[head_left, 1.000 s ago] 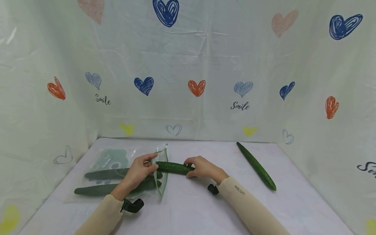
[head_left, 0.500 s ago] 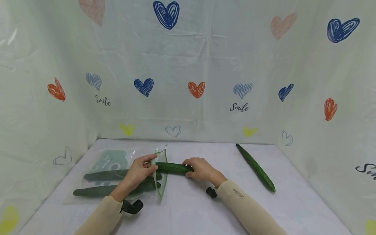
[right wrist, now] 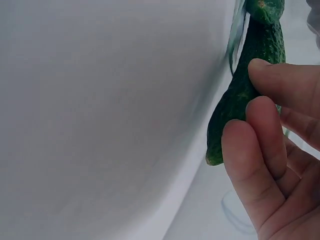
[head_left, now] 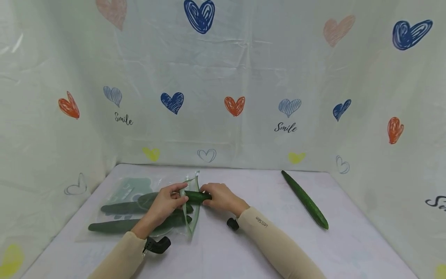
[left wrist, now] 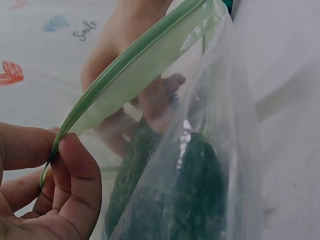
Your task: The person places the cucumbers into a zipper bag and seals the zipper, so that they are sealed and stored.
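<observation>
My left hand (head_left: 165,206) pinches the green rim of a clear zip bag (head_left: 133,186) between thumb and fingers, and the bag's mouth gapes to the right. A cucumber (head_left: 196,197) lies partly in that mouth, its far part seen through the plastic. My right hand (head_left: 223,198) grips its near end, close to the rim; in the right wrist view, thumb and fingers hold the tapered end of the cucumber (right wrist: 231,112). Inside the bag lie two more cucumbers, an upper one (head_left: 120,208) and a lower one (head_left: 113,226), partly hidden behind my left hand and forearm.
Another cucumber (head_left: 306,199) lies slanted on the right side of the white table (head_left: 265,186). A pale curtain (head_left: 258,77) with printed hearts rises behind the table and at its sides.
My right hand has moved left with the cucumber, which has slid further into the bag. My left hand stays at the rim.
</observation>
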Action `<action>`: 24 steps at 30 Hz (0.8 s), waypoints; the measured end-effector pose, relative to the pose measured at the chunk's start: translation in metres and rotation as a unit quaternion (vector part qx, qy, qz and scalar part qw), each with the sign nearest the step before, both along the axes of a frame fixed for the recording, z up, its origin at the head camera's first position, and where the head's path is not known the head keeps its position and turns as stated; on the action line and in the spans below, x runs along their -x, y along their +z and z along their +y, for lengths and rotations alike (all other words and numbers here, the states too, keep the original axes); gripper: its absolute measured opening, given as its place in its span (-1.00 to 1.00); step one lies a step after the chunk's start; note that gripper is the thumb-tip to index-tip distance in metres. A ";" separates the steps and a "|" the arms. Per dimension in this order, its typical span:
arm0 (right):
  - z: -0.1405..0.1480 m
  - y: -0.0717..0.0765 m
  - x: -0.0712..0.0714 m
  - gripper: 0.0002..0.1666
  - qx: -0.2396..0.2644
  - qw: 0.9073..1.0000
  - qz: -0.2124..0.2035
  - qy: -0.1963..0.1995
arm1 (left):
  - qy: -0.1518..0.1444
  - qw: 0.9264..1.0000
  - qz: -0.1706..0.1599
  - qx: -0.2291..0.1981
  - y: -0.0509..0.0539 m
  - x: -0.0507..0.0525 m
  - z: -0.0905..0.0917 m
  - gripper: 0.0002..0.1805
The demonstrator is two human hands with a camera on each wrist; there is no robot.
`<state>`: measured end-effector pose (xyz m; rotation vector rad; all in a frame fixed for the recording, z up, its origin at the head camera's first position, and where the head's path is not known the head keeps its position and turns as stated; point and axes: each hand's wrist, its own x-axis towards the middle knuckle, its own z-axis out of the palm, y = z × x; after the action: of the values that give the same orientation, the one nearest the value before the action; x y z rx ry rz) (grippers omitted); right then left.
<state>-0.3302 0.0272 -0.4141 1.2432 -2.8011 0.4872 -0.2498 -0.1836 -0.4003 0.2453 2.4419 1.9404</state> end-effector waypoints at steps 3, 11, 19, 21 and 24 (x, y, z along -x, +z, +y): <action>-0.011 0.003 0.000 -0.59 -0.001 1.000 -0.001 0.006 | 0.005 1.000 0.002 0.003 0.000 0.000 0.000 -0.43; -0.022 0.003 0.003 -0.62 -0.001 0.999 -0.049 0.000 | 0.007 1.000 0.000 0.004 0.000 0.001 -0.001 -0.44; -0.003 0.000 0.005 -0.60 -0.032 0.997 -0.059 -0.032 | 0.005 1.000 0.000 0.000 0.000 0.002 0.000 -0.44; 0.003 -0.001 0.006 -0.61 -0.038 0.996 -0.067 -0.045 | 0.009 1.000 -0.001 0.000 0.000 0.002 0.000 -0.44; 0.008 -0.003 0.006 -0.64 -0.034 0.994 -0.088 -0.055 | 0.011 1.000 0.001 0.004 0.001 0.001 -0.001 -0.45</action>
<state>-0.3358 0.0356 -0.4176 1.0987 -3.0387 0.5224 -0.2509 -0.1844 -0.3992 0.2209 2.4641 1.9402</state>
